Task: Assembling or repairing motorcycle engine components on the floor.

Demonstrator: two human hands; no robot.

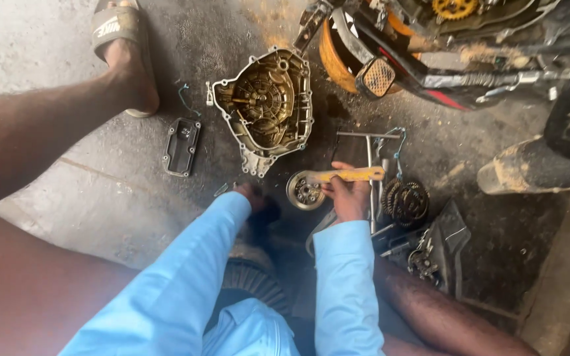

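Lying loose on the gritty concrete floor (113, 204), the small black rectangular metal cover (181, 146) and open cast-metal engine casing (266, 105) could collect dirt. The left hand (253, 196) reaches down, its fingers hidden, grip untellable. The right hand (348, 198) pinches a yellow-handled tool (351, 175) over the round silver clutch hub (305, 190); a slip could likely gouge it.

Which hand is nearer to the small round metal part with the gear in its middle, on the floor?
The right hand. It holds a yellow-handled tool just beside the round metal part. The left hand is on the floor on the part's other side, a little farther off.
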